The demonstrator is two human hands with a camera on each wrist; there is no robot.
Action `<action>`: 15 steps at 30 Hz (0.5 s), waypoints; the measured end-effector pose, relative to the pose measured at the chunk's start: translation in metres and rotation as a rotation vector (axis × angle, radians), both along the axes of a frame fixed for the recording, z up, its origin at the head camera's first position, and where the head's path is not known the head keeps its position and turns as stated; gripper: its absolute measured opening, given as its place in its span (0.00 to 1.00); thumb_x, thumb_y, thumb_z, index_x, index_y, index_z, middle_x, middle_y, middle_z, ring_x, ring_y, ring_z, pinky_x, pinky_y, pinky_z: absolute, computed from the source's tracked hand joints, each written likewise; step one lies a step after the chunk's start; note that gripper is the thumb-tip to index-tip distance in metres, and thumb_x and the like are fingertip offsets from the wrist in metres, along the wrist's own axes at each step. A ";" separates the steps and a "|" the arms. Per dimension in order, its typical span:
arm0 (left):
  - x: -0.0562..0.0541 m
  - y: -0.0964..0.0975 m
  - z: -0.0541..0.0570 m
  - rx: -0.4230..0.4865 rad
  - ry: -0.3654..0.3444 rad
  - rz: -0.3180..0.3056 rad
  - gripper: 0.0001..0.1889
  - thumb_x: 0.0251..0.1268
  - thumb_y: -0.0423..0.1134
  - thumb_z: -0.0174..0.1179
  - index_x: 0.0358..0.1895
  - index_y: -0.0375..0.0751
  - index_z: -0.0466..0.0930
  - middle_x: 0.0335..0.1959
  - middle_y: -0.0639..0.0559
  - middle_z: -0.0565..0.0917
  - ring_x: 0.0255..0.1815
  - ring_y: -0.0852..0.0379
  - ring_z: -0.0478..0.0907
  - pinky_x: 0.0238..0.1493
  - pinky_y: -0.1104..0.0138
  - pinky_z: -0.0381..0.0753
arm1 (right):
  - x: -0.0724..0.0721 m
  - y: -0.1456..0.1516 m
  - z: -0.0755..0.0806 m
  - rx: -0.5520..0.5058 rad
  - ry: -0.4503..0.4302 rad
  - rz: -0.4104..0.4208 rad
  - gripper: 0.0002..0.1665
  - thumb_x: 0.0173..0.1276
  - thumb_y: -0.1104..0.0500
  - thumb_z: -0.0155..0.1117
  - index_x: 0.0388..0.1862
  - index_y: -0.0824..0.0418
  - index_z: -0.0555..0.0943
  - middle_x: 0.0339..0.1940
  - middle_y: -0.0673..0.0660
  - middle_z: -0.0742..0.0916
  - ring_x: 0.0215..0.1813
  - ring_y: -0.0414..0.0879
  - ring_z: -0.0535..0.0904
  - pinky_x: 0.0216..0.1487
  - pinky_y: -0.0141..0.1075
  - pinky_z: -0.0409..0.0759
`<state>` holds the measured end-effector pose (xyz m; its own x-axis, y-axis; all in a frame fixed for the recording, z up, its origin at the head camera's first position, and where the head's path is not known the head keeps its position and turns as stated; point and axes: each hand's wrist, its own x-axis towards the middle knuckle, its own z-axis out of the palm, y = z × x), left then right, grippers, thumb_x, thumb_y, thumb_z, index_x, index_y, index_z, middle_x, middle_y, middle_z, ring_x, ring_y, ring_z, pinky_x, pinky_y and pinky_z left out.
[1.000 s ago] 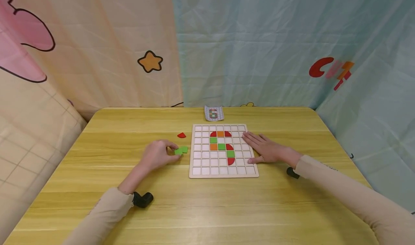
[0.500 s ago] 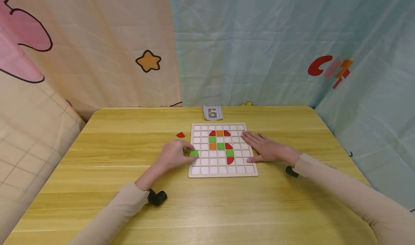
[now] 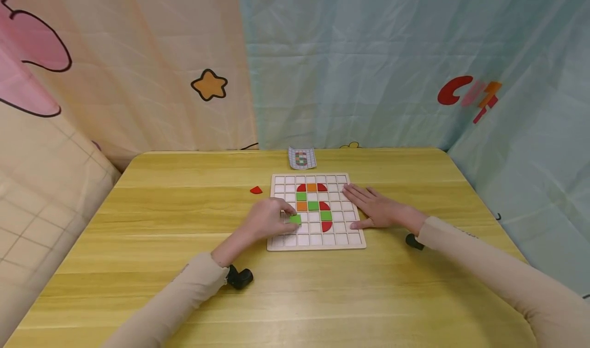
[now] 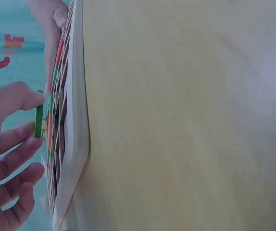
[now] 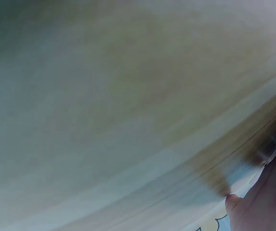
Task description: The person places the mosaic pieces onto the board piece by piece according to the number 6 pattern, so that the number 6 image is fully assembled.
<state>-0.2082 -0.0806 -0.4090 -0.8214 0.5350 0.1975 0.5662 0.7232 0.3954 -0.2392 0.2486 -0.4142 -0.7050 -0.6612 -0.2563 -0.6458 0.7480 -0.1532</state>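
Observation:
A wooden grid board (image 3: pixel 281 243) lies on the table with red quarter-circle, orange and green square tiles set in some cells. Over its left part, my left hand (image 3: pixel 269 217) pinches a green square tile (image 3: pixel 295 219) by its edges. In the left wrist view that green tile (image 4: pixel 39 114) stands edge-on between thumb and a fingertip, apart from the board; the other fingers are loosely bent. My right hand (image 3: pixel 379 210) rests on the board's right edge with its fingers straight. In the right wrist view only part of this hand (image 5: pixel 265 202) shows.
A loose red quarter-circle tile (image 3: pixel 256 190) lies on the table left of the board. Behind the board is a small printed card (image 3: pixel 302 158) with a coloured grid pattern. Curtains (image 3: pixel 341 71) hang along the table's far edge.
My left hand has carried green from the table left of the board rightward over its left cells. At first two green pieces showed by the fingers; now one shows. The right hand stays put.

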 end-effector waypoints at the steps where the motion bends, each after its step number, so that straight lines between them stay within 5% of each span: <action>1: 0.000 0.002 0.000 -0.001 0.003 -0.002 0.15 0.47 0.51 0.71 0.36 0.47 0.89 0.34 0.57 0.88 0.34 0.64 0.79 0.31 0.73 0.74 | 0.000 0.000 0.000 -0.001 0.001 0.000 0.57 0.67 0.31 0.50 0.79 0.62 0.40 0.80 0.60 0.44 0.80 0.57 0.38 0.75 0.60 0.43; 15: 0.001 0.033 -0.002 0.004 -0.026 -0.087 0.14 0.51 0.50 0.70 0.39 0.48 0.89 0.36 0.57 0.89 0.40 0.61 0.82 0.38 0.69 0.79 | 0.001 0.001 0.003 -0.022 -0.002 0.001 0.57 0.67 0.30 0.49 0.79 0.61 0.40 0.80 0.60 0.44 0.80 0.57 0.39 0.75 0.59 0.44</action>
